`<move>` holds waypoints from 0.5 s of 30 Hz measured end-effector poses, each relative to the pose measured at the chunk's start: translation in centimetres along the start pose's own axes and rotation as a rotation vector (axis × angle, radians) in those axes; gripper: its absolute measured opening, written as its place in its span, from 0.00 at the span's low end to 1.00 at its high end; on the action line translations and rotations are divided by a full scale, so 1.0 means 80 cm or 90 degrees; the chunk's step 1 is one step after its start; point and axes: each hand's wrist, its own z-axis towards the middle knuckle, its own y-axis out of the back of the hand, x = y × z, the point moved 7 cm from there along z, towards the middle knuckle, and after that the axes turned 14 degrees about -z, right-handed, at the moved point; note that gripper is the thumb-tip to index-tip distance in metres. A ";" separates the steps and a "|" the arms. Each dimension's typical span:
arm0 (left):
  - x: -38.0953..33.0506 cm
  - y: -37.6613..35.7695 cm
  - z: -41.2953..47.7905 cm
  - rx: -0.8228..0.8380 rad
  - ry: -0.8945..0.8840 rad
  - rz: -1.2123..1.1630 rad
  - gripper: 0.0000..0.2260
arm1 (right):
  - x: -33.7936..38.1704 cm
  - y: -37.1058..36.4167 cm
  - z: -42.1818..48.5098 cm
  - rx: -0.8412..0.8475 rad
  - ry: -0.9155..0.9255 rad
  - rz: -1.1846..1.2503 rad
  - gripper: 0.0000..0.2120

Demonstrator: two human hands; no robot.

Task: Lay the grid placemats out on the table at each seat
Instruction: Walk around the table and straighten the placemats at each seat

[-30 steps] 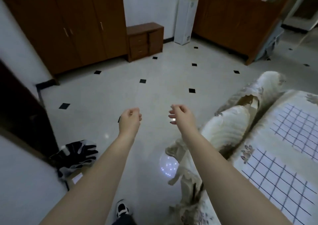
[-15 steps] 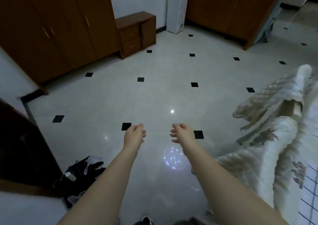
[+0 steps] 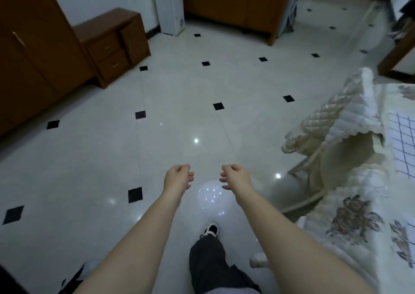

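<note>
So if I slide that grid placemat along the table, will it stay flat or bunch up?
The grid placemat lies flat and thin, so it is probably floppy and light. The quilted tablecloth under it looks soft, so a push may well wrinkle it; lifting seems safer.

We see the table (image 3: 368, 244) under a quilted floral cloth (image 3: 350, 123), one grid placemat (image 3: 404, 143) apparently lying flat on it.

Person, head view. Two bare forearms, no sleeves, watch or rings showed, ran from the lower frame to the left hand (image 3: 178, 178) and right hand (image 3: 235, 177) at centre. Lower centre: a dark grey loose trouser leg (image 3: 207, 264), ending in a black-and-white sneaker (image 3: 211, 228).
</note>
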 end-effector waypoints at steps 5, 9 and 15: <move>-0.066 -0.080 0.103 0.032 0.006 0.045 0.10 | 0.061 0.028 0.109 -0.029 -0.026 0.037 0.07; -0.125 -0.161 0.171 0.077 -0.009 0.069 0.10 | 0.113 0.065 0.180 -0.070 -0.035 0.064 0.05; -0.156 -0.275 0.248 0.142 0.019 0.105 0.10 | 0.147 0.121 0.272 -0.132 -0.071 0.113 0.07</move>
